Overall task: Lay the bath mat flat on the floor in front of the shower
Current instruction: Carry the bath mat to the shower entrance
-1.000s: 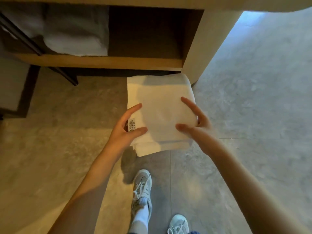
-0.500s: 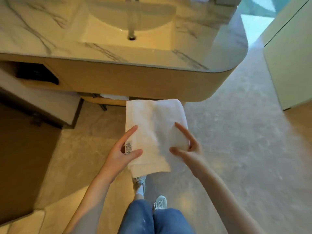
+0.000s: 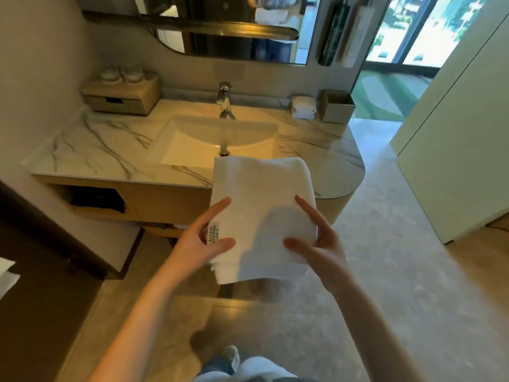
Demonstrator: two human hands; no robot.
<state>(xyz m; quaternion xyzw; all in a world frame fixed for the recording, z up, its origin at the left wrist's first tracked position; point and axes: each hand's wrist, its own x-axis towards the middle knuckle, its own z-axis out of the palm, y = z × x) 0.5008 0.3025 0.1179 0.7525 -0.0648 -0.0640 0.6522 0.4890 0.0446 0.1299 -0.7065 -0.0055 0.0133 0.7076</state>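
Folded white bath mat (image 3: pixel 261 194) held in air, not unfolded, in front of marble bench (image 3: pixel 96 150), well above floor (image 3: pixel 385 285). Left hand (image 3: pixel 197 244) pinches mat's left edge: thumb and forefinger on top, other fingers hidden beneath. Right hand (image 3: pixel 323 244) same grip on right edge. Small printed label (image 3: pixel 214 233) sits between left thumb and forefinger. Sink (image 3: pixel 192 144) and faucet (image 3: pixel 225 99) behind mat.

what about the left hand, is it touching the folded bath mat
Touching. Head view: the left hand holds the bath mat, index finger and thumb lying on its top beside the label.
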